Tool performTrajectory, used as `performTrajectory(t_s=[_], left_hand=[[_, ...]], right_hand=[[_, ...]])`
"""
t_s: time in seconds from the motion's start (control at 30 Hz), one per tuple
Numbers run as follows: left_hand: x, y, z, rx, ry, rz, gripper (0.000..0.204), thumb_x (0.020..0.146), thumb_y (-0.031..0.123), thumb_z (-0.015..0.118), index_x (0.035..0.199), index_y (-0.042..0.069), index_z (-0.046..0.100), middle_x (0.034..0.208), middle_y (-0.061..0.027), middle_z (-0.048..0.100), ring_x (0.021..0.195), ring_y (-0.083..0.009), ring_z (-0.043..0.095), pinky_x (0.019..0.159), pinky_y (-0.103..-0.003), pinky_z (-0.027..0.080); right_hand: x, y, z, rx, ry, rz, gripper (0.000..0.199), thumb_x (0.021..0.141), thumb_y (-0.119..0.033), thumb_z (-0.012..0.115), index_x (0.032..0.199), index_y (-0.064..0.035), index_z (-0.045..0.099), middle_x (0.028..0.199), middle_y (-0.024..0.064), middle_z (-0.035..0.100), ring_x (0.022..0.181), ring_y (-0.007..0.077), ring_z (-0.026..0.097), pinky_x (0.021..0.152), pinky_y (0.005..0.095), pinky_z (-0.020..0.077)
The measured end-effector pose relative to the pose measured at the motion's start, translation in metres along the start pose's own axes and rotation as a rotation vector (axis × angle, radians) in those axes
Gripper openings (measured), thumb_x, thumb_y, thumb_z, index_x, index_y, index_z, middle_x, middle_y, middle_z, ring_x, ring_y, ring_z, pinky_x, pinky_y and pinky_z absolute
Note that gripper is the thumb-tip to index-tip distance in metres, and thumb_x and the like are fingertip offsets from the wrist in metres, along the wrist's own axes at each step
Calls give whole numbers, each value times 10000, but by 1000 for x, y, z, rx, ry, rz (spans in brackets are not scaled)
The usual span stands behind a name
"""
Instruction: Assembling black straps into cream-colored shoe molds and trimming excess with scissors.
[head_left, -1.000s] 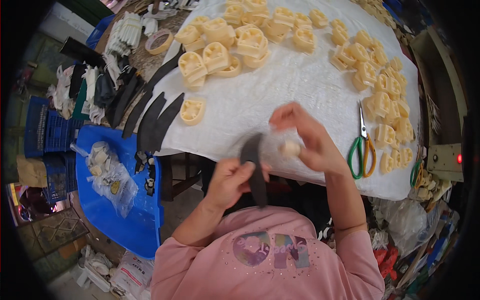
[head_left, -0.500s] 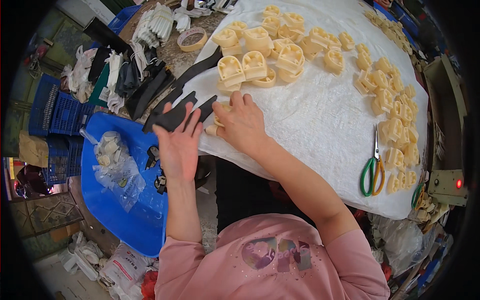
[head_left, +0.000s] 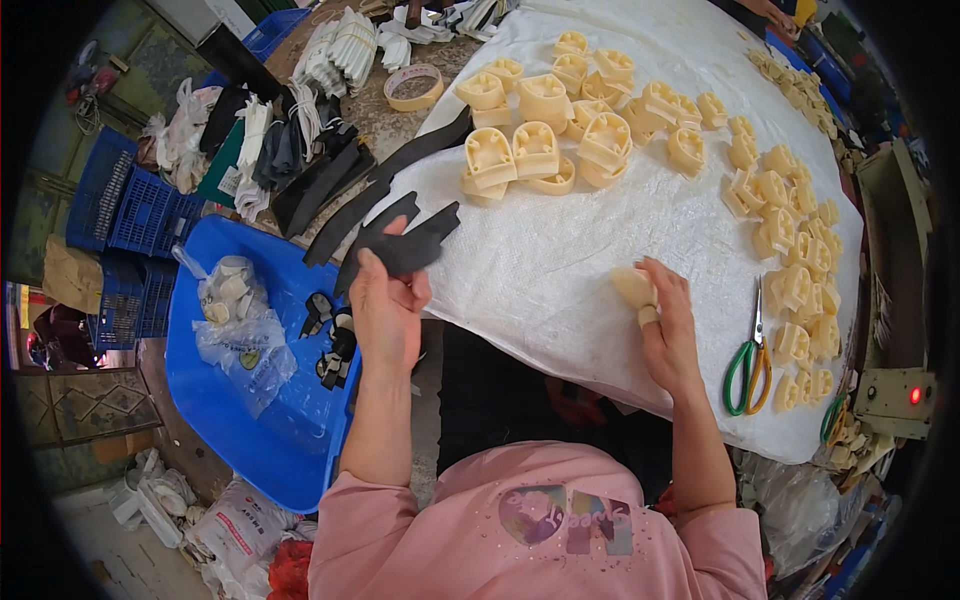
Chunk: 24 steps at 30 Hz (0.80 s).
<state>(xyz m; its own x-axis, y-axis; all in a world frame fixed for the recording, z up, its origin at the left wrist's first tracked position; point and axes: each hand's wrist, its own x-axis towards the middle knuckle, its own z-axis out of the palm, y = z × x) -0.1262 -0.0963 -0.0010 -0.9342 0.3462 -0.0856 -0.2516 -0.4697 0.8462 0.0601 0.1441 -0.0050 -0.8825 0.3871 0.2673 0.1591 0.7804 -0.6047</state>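
Your left hand [head_left: 385, 310] holds a black flat strip [head_left: 405, 245] in its grip, lifted over the left edge of the worktop [head_left: 560, 270], which is covered by a white woven sheet. Your right hand [head_left: 668, 335] holds a cream moulded piece [head_left: 636, 290] against the sheet. Green-handled scissors [head_left: 750, 355] lie just to the right of this hand. More cream pieces [head_left: 545, 140] stand in a group further up. A blue tub [head_left: 240, 420] sits below the worktop on your left.

Even, bright daylight falls on the white sheet [head_left: 560, 260], which glares mildly at its centre. Shadows are soft. Away from the sheet, fisheye bending grows and corners go black.
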Motion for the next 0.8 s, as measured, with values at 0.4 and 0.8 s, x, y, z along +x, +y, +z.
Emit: performTrajectory(t_s=[0.4,0.8], left_hand=[[-56,-46,86,-187,-381,-360,430,1004,254,337,1289,-59,409,872,-150,625,765,-195,585,659,-302,447],[-101,-59,129,-269,-515,-432,424,1002,203,306,1330,-62,356,1312,-193,462,1199,-255,485,1023,-380,384]], right_hand=[[-37,-11,-34,470,358,125,370,748,26,663,1099,-31,562,992,126,572,889,214,573,709,280,481],[-46,-33,-20,414,553,-386,539,687,165,568,1152,-95,488,1107,185,572,956,350,584,768,406,492]])
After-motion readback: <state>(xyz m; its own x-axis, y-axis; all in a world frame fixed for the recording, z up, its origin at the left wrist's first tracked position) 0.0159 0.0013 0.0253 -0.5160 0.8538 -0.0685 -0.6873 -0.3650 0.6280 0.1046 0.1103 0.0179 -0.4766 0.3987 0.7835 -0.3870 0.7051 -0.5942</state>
